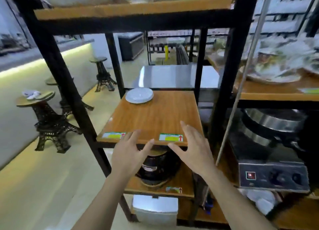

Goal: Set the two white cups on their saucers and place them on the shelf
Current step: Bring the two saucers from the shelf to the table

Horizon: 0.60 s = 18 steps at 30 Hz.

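A wooden shelf board [155, 119] sits in a black metal rack in front of me. At its far left corner lies a small stack of white saucers [139, 95]. No white cups are in view. My left hand [128, 153] hovers at the board's front edge, fingers spread, holding nothing. My right hand [193, 148] is beside it on the right, also open and empty, its fingertips over the front edge near a green and yellow label [170, 137].
A black pot [155, 165] stands on the lower shelf under my hands, a metal box [155, 209] below it. An appliance with knobs [272, 176] fills the right rack. Dishes [276, 72] sit on the right shelf. Tower-shaped stools [50, 122] stand on the floor at left.
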Each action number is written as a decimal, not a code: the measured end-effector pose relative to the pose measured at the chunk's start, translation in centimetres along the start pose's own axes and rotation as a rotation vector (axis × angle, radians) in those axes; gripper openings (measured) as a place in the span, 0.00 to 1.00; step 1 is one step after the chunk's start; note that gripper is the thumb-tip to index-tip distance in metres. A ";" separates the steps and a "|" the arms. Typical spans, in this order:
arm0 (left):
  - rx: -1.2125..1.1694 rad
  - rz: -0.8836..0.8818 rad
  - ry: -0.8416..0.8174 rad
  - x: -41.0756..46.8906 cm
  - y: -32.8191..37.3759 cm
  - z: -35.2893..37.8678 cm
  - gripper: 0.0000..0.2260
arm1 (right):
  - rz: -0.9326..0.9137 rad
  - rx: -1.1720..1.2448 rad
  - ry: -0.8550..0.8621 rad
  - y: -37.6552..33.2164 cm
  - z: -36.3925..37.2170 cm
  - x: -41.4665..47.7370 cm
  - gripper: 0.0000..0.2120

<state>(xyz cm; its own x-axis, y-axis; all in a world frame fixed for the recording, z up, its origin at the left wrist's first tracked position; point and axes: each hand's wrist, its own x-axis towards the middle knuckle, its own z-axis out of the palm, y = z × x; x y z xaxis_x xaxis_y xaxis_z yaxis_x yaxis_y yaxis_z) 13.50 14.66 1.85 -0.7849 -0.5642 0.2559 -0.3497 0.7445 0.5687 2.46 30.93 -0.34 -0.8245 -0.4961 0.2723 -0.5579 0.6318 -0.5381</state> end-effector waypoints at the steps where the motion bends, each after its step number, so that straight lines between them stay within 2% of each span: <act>1: -0.023 -0.026 0.007 1.6 -0.7 -0.2 0.27 | 0.008 0.018 -0.008 -0.3 0.6 2.1 0.40; 6: -0.073 -0.182 -0.008 8.9 -4.6 -1.0 0.33 | 0.049 0.102 -0.088 -2.4 3.5 10.3 0.40; 9: -0.103 -0.188 -0.006 13.6 -6.5 -0.4 0.29 | 0.118 0.160 -0.079 -3.4 5.2 14.5 0.40; 12: -0.232 -0.215 -0.029 18.3 -7.5 0.2 0.27 | 0.248 0.229 -0.075 -4.2 6.9 18.2 0.40; 15: -0.513 -0.326 -0.072 22.8 -8.1 0.6 0.22 | 0.371 0.393 -0.072 -4.8 8.4 20.9 0.39; 18: -1.062 -0.546 -0.137 26.2 -8.7 1.5 0.14 | 0.581 0.754 -0.096 -5.1 9.7 23.7 0.40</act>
<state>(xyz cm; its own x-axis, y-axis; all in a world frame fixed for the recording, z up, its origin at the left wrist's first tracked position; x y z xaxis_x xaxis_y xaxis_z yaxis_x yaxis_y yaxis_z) -4.85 -6.05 2.45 -0.7353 -0.6227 -0.2678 -0.1072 -0.2832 0.9530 -13.28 10.17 1.07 -0.9234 -0.2931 -0.2477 0.1718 0.2615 -0.9498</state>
